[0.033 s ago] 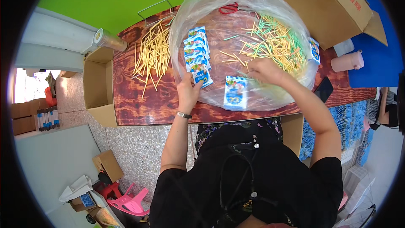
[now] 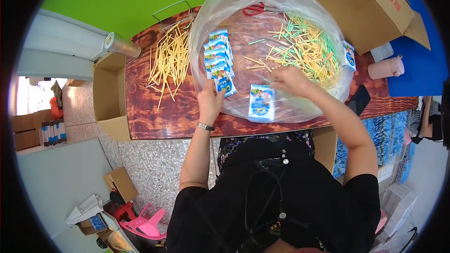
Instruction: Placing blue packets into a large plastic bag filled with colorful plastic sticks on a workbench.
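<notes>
A row of overlapping blue-and-white packets [image 2: 217,48] lies inside the spread mouth of a clear plastic bag [image 2: 211,7]. My left hand [image 2: 209,100] is closed on the nearest packet [image 2: 227,87] of that row, thumb and fingers at its lower edge. To the right, my right hand [image 2: 291,80] is pinched together beside a heap of thin yellow and green sticks [image 2: 309,49]; a small pale thing shows at its fingertips, too small to name. Just below that hand a single packet [image 2: 261,104] lies flat near the table's front.
More yellow sticks [image 2: 169,58] are piled left of the bag on the reddish wooden table [image 2: 145,124]. Red-handled scissors [image 2: 253,9] lie at the back. On the right are a cardboard box [image 2: 351,4], a pink cup [image 2: 385,68] and a dark phone [image 2: 359,99].
My right hand has shifted a little to the left, away from the heap of sticks. The left hand stays almost still at the packet.
</notes>
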A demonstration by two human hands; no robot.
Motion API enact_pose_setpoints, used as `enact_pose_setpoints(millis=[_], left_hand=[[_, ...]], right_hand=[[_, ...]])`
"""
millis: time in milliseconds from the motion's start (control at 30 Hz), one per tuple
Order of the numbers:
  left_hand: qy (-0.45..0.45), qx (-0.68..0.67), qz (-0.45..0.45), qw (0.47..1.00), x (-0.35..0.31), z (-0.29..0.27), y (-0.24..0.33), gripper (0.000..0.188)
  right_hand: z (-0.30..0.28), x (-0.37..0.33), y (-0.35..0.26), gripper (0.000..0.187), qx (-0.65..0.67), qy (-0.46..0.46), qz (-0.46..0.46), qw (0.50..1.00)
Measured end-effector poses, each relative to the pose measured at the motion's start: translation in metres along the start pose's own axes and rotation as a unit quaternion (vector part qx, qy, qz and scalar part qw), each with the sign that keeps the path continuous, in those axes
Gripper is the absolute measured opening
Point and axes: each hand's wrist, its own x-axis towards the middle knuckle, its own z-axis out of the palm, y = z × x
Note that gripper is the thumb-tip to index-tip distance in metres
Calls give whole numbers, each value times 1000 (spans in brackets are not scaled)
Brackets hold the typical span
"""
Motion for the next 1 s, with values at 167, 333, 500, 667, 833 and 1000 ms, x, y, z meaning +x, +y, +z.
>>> enact_pose_setpoints(millis=[167, 333, 500, 667, 833, 1000], left_hand=[[116, 102, 101, 983, -2, 3, 27, 39], [93, 83, 245, 961, -16, 15, 50, 37], [16, 39, 244, 969, -13, 37, 65, 34], [-73, -60, 185, 978, -5, 50, 67, 21], [-161, -220, 53, 961, -1, 59, 72, 15], [-121, -208, 53, 969, 10, 61, 72, 9]], right_hand=[[12, 12, -33, 27, -31, -37, 35, 998], [11, 20, -16, 22, 61, -141, 64, 986], [19, 3, -12, 12, -78, 152, -86, 982], [0, -10, -37, 17, -51, 261, -72, 961], [-27, -21, -47, 10, 326, 196, -11, 925], [-56, -47, 69, 26, 54, 126, 138, 981]])
